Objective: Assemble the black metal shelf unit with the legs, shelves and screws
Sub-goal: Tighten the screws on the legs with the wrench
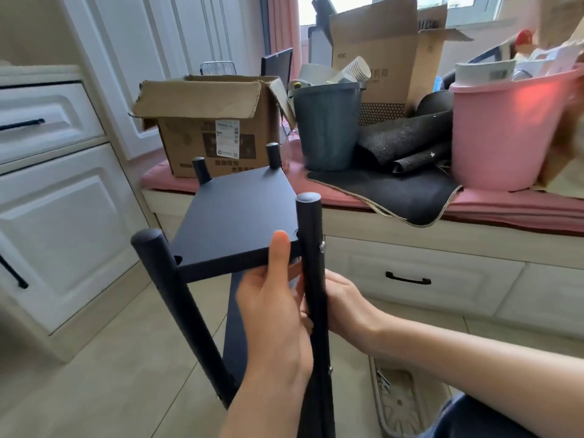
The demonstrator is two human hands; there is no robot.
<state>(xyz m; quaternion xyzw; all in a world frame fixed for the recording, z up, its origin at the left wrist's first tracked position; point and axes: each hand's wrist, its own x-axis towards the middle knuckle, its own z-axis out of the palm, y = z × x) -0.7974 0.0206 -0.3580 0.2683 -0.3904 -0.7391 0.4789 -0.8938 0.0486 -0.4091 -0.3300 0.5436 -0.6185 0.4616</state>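
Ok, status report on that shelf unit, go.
Left hand grips top shelf edge, thumb on top. Right hand behind near-right leg, grip hidden. Four legs up; nothing blocking.

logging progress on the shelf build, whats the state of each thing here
top shelf: seated between four legs
near right leg: upright, screw in its side
left hand: grips the shelf edge, thumb on top
right hand: behind the near right leg, grip hidden
cardboard box: flaps open
drawer: closed
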